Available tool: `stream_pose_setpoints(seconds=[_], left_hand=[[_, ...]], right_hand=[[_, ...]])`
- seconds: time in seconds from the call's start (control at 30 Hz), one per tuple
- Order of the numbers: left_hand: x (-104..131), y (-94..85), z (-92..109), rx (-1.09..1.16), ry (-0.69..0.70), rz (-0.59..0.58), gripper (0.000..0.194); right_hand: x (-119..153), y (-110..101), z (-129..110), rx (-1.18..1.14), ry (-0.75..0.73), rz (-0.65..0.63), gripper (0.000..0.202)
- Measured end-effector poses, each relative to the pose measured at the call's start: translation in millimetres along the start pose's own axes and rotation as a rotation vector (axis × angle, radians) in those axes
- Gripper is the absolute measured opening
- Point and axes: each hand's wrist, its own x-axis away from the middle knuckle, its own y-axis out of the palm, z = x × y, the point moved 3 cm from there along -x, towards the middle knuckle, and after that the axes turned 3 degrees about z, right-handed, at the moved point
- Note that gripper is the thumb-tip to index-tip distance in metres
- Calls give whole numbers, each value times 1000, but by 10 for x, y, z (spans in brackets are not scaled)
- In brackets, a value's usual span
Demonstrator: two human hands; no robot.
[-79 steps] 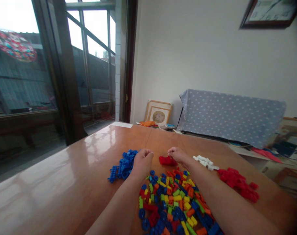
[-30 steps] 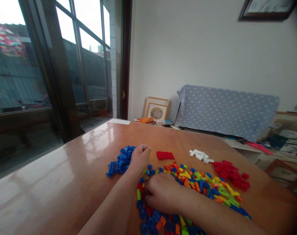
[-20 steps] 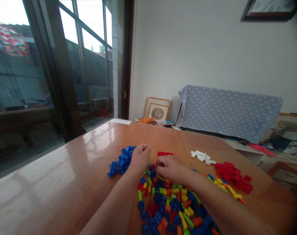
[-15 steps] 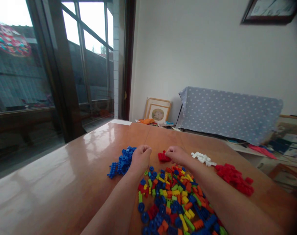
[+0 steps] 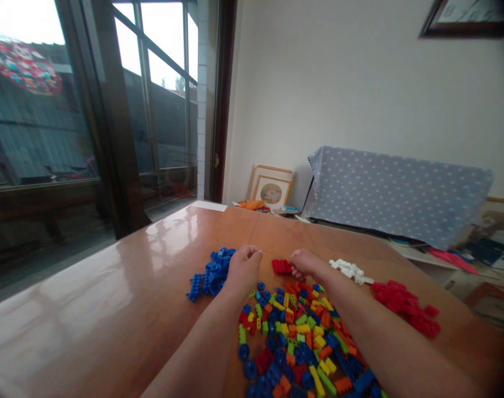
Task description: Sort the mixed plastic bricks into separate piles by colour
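Note:
My left hand [image 5: 244, 269] is closed just right of a heap of blue toy bricks [image 5: 213, 275]; what its curled fingers hold, if anything, is hidden. Across from it, my right hand [image 5: 305, 262] pinches the right end of a small row of red toy bricks [image 5: 281, 266] lying on the table. Nearer to me, between my forearms, spreads a loose pile of mixed toy bricks [image 5: 302, 328] in yellow, green, orange, blue and red, with blue wheels among them.
White toy pieces [image 5: 350, 271] and a larger red heap [image 5: 407, 307] lie right of my right forearm on the brown table [image 5: 89, 320]. A dotted grey cloth [image 5: 396, 193] covers something behind. Picture frames [image 5: 271, 185] lean on the wall; glass doors stand left.
My right hand has shifted slightly at the red bricks, and more of their row shows. My left hand stays closed beside the blue heap. The whole view has moved a little.

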Motion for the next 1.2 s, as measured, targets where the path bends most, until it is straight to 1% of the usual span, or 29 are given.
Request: stream_pose_setpoints(seconds=[0.2,0.37,0.5,0.63,0.7,0.8,0.93,0.97,1.03,1.13,1.2], left_hand=[[14,-3,21,-17,7,-2,19],[8,3,25,-32,19,-7,20],[11,6,22,-27,15,-7,19],[19,13,12,-27,15,-23,17],[28,23,10,-40,11,-51,17],[55,49,17,-72,27,-103,19],[102,137,-26,-181,72,-192,20],[115,169,-49,-233,91,-218,21],[153,245,-92,-350,149,-297,21],[266,346,-97,-496,286,-465,21],[381,385,-55,-566,402,-582,32]], right_hand=[[65,15,-66,-37,-17,-15,32],[121,33,-61,-39,-48,-1,31],[128,25,-60,-34,-84,48,30],[203,-13,-99,-48,-181,113,19],[315,-47,-110,-60,-244,126,14],[586,-137,-66,-67,-339,120,14],[1041,-341,156,-36,-440,140,19],[1155,-395,226,31,-493,152,22],[1356,-491,386,122,-561,153,26],[1587,-596,622,188,-583,160,32],[1706,-612,734,254,-614,158,37]])
